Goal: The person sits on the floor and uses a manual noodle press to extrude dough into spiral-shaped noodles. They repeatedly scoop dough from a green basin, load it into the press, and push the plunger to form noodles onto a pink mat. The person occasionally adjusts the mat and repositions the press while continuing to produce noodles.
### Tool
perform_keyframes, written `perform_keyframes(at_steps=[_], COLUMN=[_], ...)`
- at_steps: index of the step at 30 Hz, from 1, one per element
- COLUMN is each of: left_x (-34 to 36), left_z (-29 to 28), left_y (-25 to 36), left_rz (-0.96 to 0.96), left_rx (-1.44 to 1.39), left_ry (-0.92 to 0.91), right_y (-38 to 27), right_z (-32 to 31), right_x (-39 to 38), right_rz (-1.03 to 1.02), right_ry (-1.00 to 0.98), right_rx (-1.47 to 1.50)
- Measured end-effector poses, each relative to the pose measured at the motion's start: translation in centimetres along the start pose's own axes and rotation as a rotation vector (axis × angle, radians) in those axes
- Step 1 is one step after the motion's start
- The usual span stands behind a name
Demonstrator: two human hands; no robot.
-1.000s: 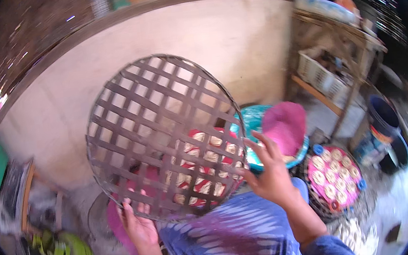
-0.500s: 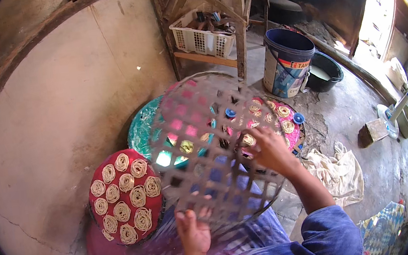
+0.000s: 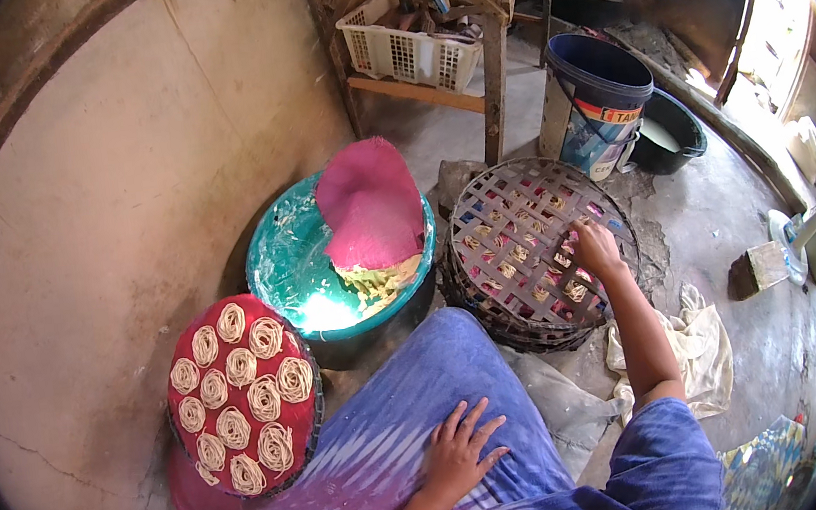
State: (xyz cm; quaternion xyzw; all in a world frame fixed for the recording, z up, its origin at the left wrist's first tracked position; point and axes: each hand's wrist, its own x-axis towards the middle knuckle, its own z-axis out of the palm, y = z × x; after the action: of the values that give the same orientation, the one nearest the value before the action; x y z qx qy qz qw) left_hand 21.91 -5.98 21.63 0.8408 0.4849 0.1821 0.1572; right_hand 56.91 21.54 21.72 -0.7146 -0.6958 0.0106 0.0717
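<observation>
A round woven lattice tray (image 3: 513, 205) lies over a stack of similar trays at centre right. Pale noodle nests and pink cloth show through its square gaps. My right hand (image 3: 596, 248) rests on the tray's right part, its fingers bent and gripping the lattice. On my blue and purple patterned garment my left hand (image 3: 463, 453) lies flat, fingers spread, holding nothing. To the left, a round tray lined with red cloth (image 3: 296, 424) bears several coiled noodle nests (image 3: 263, 399).
A teal tub (image 3: 273, 260) holds yellowish crumbly pieces (image 3: 383, 286) partly under a pink cloth (image 3: 373, 214). Behind stand a paint bucket (image 3: 594, 123), a dark basin (image 3: 680, 128) and a crate (image 3: 410, 53) on a wooden shelf. White cloth (image 3: 696, 353) lies at right.
The lattice tray has gone from above my lap to the stack at the right, covering the noodle nests there. My left hand has left it and dropped onto my lap.
</observation>
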Motion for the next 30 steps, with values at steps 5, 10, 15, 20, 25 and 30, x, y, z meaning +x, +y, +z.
perform_keyframes(at_steps=[5,10,15,20,25,30], left_x=[0.3,0.3,0.2,-0.3,-0.8,-3.3], left_z=[-0.2,0.0,-0.4,-0.4,0.3,-2.3], left_y=[0.1,0.1,0.1,0.0,-0.8,-1.6], left_rz=[0.000,-0.003,-0.008,-0.010,0.041,0.021], left_rx=[0.003,-0.005,-0.061,-0.062,-0.134,-0.491], left_ry=[0.005,0.024,0.012,-0.006,0.032,0.204], right_y=[0.5,0.9,0.4,-0.8,-3.8,-10.6], right_z=[2.5,3.7,3.3,2.0,0.1,-2.4], right_x=[0.9,1.1,1.0,-0.1,-2.0,-3.7], right_rz=[-0.015,0.013,0.051,-0.027,-0.091,-0.251], right_ry=[0.054,-0.008,-0.071,0.004,-0.040,0.003], right_rx=[-0.009,-0.041,-0.044,-0.119,-0.073,0.050])
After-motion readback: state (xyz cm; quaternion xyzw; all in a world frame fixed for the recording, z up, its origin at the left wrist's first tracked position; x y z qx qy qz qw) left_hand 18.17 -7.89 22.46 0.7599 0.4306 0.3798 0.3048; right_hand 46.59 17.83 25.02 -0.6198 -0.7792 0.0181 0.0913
